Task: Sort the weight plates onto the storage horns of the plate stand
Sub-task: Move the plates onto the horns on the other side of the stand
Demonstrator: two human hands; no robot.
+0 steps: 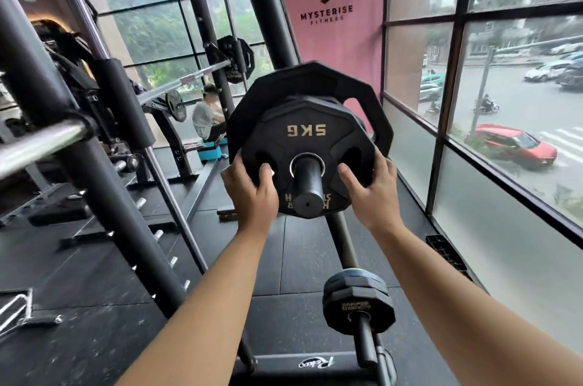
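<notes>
Below the horn [307, 187] and nearer the camera, small plates [359, 300] sit on a lower peg [366, 341]. Either side of the horn, the left hand [252, 193] and right hand [369, 193] each have a grip pinching the 5KG plate [303, 145], thumbs in its slots and fingers round its rim, and the plate is threaded on the horn. Behind it on the horn sits a big plate [315, 82], and far beyond the horn hangs a pink banner [328, 38].

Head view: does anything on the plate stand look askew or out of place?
Only the 5KG plate: its lettering reads upside down on the horn, gripped by left hand and right hand. Nothing damaged.
</notes>
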